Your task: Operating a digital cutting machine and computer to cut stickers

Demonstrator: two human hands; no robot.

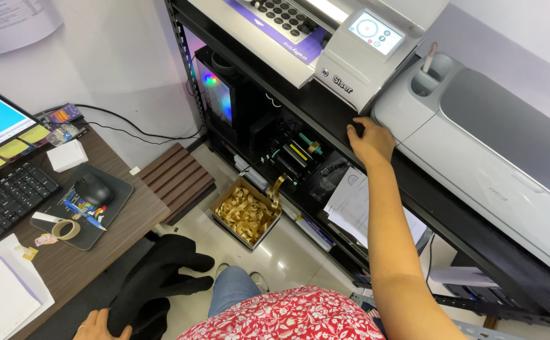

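The person sits in a red floral top, right arm stretched out to the black metal shelf. The right hand rests on the shelf's front edge, its fingers curled over a small dark thing there; whether that is a knob, a cable end or part of the shelf I cannot tell, nor whether it is truly gripped. The hand sits between the white cutting machine with the small touch screen and the larger grey-and-white cutting machine, touching neither as far as I can see.

The left hand lies low at the bottom edge, fingers spread loosely on the black chair seat, grasping nothing.

As for progress, it looks early: both machines sit with lids closed, and loose white paper sheets lie on the lower shelf. On the floor an open cardboard box of gold ribbon stands untouched. The brown wooden counter carries a black computer mouse and a tape roll, both well apart from either hand.
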